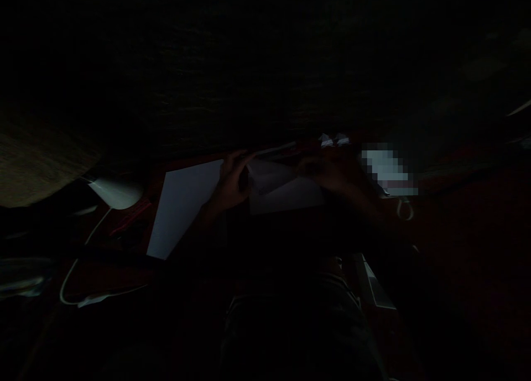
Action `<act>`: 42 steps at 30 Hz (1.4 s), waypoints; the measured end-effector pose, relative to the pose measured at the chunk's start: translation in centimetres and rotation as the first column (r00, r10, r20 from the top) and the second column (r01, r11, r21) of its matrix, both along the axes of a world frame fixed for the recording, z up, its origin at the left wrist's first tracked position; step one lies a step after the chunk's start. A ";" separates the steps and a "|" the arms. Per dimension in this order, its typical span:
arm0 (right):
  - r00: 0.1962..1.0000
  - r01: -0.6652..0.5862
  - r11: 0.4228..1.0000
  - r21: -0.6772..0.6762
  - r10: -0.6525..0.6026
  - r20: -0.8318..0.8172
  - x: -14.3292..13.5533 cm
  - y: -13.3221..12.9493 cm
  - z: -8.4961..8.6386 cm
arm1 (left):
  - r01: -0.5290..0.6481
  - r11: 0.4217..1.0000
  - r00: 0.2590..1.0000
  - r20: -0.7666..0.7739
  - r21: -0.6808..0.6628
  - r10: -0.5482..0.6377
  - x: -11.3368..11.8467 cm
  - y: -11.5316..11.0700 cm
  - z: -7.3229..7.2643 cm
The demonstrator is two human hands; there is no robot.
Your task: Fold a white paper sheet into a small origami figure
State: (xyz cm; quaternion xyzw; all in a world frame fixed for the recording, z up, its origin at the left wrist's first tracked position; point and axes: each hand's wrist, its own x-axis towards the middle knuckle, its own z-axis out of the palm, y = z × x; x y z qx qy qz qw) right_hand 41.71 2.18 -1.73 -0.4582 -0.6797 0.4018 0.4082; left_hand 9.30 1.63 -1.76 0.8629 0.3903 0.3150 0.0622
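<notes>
The view is very dark. A pale sheet of paper (286, 201) lies between my hands, with a raised or folded flap along its upper part. My left hand (234, 184) is curled at the sheet's left edge, thumb and fingers closed around it. At the upper right of the same sheet, my right hand (326, 173) pinches the edge; its fingertips are dim. Another white sheet (185, 204) lies to the left, partly under my left hand and forearm.
Two small folded white pieces (334, 140) sit beyond my right hand. To the right is a pixelated pale rectangle (388, 171) with a cable loop (405, 209) beside it. A white cone-shaped object (118, 193), a cord (68, 278) and a red item (130, 218) are at left.
</notes>
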 end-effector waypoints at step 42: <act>0.854 0.215 0.950 -0.228 -0.296 -0.428 -0.6 -0.7 1.2 | 0.490 0.524 0.651 0.693 -0.696 0.311 1.7 0.1 -0.4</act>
